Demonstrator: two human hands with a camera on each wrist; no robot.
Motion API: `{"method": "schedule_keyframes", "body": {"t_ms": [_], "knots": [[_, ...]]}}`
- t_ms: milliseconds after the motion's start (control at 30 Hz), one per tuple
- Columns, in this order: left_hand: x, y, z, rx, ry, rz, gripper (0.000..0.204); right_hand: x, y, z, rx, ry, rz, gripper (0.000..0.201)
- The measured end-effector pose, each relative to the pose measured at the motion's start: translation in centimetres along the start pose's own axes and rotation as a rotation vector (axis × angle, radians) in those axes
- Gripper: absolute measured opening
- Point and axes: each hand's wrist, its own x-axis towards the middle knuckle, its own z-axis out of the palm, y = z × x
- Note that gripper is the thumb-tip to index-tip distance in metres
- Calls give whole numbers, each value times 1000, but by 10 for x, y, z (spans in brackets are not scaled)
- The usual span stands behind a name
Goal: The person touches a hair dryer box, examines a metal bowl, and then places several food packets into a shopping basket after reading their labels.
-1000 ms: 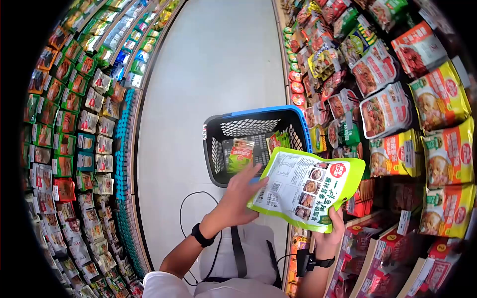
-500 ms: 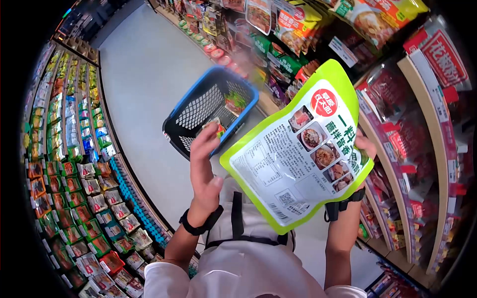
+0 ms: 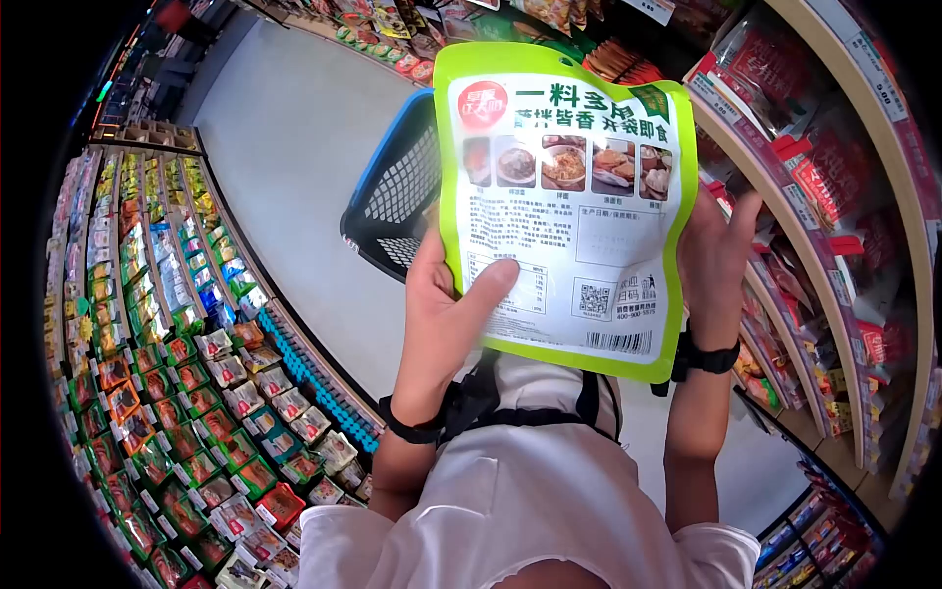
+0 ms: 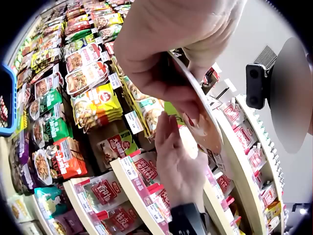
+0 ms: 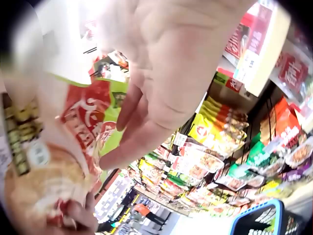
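Observation:
My left hand (image 3: 446, 304) pinches a large lime-green and white pouch (image 3: 549, 236), the thumb lying across its printed back and the fingers behind it. The pouch is upright in front of my chest, with small food pictures, a QR code and a barcode facing me. At its right edge is my right hand (image 3: 711, 260), thumb apart from it and fingers partly hidden behind the pouch. From the right wrist, the pouch's red and green front (image 5: 93, 122) shows, with the right hand's extended fingers against it. The left wrist view sees the pouch (image 4: 200, 122) nearly edge-on.
A black shopping basket (image 3: 392, 187) with a blue rim stands on the aisle floor behind the pouch, partly covered by it. Curved shelves (image 3: 834, 128) of red-labelled packets rise close on my right. Sloped racks of packaged food (image 3: 211, 422) run along the left.
The pouch has turned upright and square to me. My left hand came from beside it to grip its left edge; my right hand's hold at the other edge has loosened. The view swung right.

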Motion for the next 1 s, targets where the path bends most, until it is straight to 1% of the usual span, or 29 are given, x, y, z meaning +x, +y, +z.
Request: {"method": "schedule_keyframes", "body": {"t_ms": [67,100,133,233,267,367,467,600,667,733,767,800,833,900,967,1000], "knots": [[0,3,0,64,50,42,49,-15,1,9,-331,-41,-12,63],[0,5,0,96,75,65,49,-21,-2,14,-330,-154,-40,45],[0,7,0,85,82,66,48,-23,-2,21,-330,-68,63,47],[-1,10,-1,131,111,73,46,-23,-6,33,-348,-19,154,46],[-2,11,-1,137,123,65,46,-23,-7,35,-327,-20,161,49],[-4,16,-1,175,156,71,44,-19,-9,41,-312,-44,117,50],[-6,17,-2,223,198,111,44,-11,-6,47,-425,-9,62,53],[-5,13,-3,221,254,183,45,-3,-12,55,-519,-1,43,55],[-7,9,-6,195,260,144,45,-1,-13,55,-560,-18,47,56],[-11,6,-10,176,285,172,45,-2,-16,57,-740,-5,-14,57],[-9,3,-11,177,296,221,45,0,-19,64,-711,8,-35,58],[-9,1,-13,163,305,216,44,3,-6,62,-618,24,-106,58],[-11,-1,-13,140,317,194,43,2,-1,64,-412,44,-12,57],[-10,5,-15,104,269,131,39,1,-3,73,-480,70,-21,56],[-10,3,-18,101,264,125,39,-1,0,68,-535,43,46,68],[-11,4,-17,90,269,112,39,-2,2,67,-574,64,11,67]]}}
